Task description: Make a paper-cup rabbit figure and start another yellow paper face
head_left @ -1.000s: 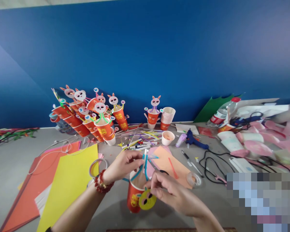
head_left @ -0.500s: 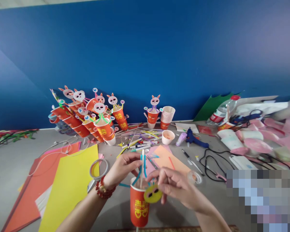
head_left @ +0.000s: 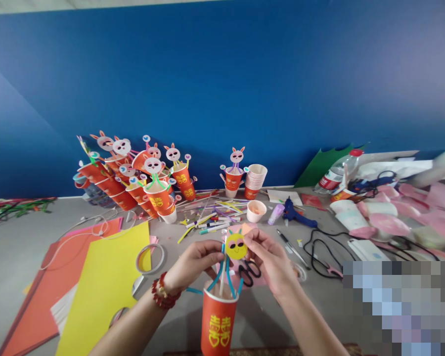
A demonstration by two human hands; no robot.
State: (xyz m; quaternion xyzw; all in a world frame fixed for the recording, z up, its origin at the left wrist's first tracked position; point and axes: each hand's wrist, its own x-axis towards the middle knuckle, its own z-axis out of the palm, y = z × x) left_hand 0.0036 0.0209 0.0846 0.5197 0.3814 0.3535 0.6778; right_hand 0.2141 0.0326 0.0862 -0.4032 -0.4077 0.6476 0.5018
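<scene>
Fingers [head_left: 252,236] of your right hand [head_left: 270,259] pinch round yellow paper face [head_left: 236,246] | left hand [head_left: 195,259] grips thin white stick [head_left: 222,272] in red paper cup [head_left: 218,321] | likely seating face; next needs steady alignment

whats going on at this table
A person is working on a paper craft at a cluttered grey table. Their left hand pinches the blue stems rising from a red paper cup. Their right hand holds a yellow paper face by the top of a thin white stick standing in that cup. Black scissors lie just behind. Red cups with bunny faces crowd the blue wall, and a blue glue gun lies to the right.
</scene>
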